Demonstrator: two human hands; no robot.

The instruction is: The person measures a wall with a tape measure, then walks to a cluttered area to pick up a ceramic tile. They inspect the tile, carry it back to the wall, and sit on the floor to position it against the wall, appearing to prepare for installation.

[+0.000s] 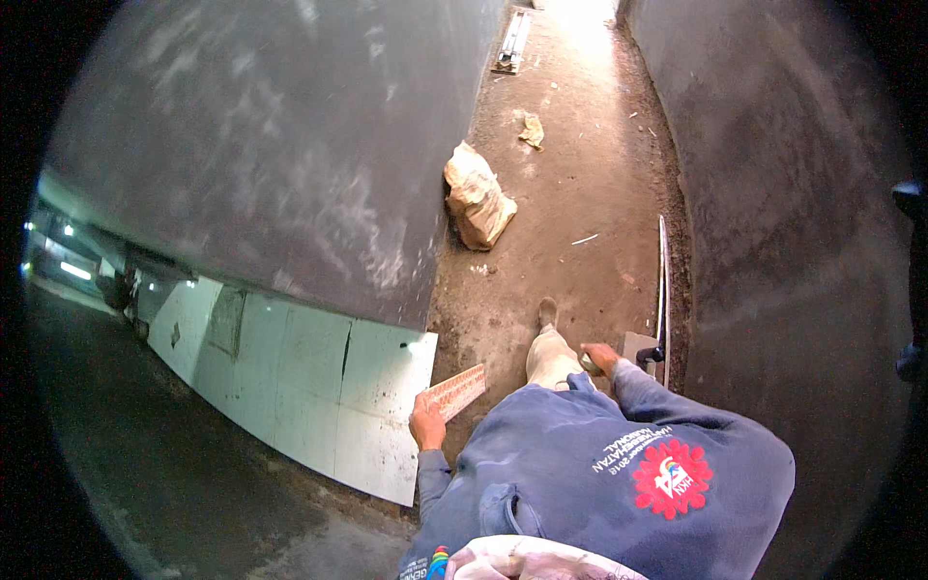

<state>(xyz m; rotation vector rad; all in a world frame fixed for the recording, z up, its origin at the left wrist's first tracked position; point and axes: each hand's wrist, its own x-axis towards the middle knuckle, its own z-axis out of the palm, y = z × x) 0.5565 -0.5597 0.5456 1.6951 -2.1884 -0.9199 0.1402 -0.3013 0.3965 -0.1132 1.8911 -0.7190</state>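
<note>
My left hand is closed on the near end of a flat, tan rectangular piece with reddish print. The piece points forward and to the right, beside a white panel. In front of my right thigh, my right hand has its fingers curled round something pale and small that I cannot make out. Just right of that wrist is a grey flat plate with a black handle-like part; whether it touches my hand is not plain.
Dark plastered walls flank a narrow dirt floor. A crumpled tan paper sack leans at the left wall, a yellowish scrap beyond it. Thin pale strips lie along the right wall. White panels line the left opening.
</note>
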